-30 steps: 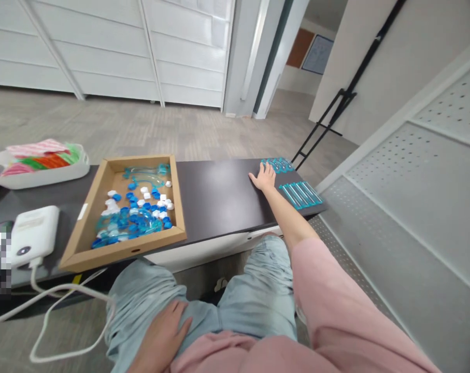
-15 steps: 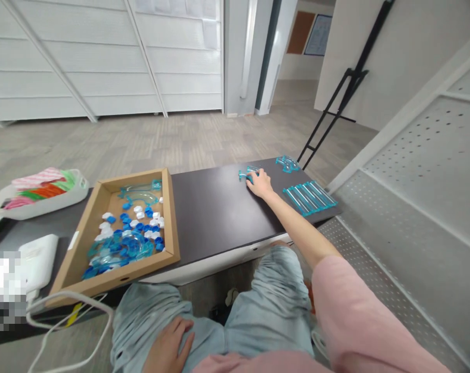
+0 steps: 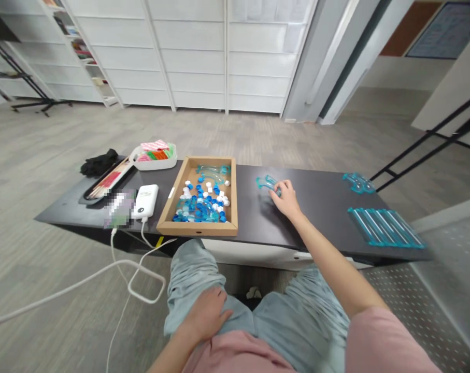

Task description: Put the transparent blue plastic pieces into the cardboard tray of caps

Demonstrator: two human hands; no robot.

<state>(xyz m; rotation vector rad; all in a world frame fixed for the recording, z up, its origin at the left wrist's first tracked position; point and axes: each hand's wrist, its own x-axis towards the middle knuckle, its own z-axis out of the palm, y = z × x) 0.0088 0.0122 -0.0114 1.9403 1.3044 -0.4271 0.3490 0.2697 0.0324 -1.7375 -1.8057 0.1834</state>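
My right hand (image 3: pixel 286 199) is closed around one end of a curved clear-and-teal plastic tube piece (image 3: pixel 266 182). It is just above the dark tabletop, right of the cardboard box, and a soft shadow lies below. Whether more than one piece is in the grip I cannot tell. My left hand (image 3: pixel 208 311) rests on my thigh, fingers laid flat, with nothing in it. Inside the cardboard box (image 3: pixel 236 199) are loose blue and white connector pieces (image 3: pixel 207 192) and more clear teal tubes (image 3: pixel 213 169).
Straight clear tubes (image 3: pixel 386 228) lie in a row at the table's right end, with curved tubes (image 3: pixel 358 183) behind them. Left of the box are a white basket (image 3: pixel 155 165), a black tray (image 3: pixel 90 201), a black cloth-like bundle (image 3: pixel 98 163) and a white device (image 3: pixel 145 201) with cables.
The view has turned left, bringing the table's left end into sight. My right hand has moved left toward the box with the curved tube piece. My left hand stays on my lap.
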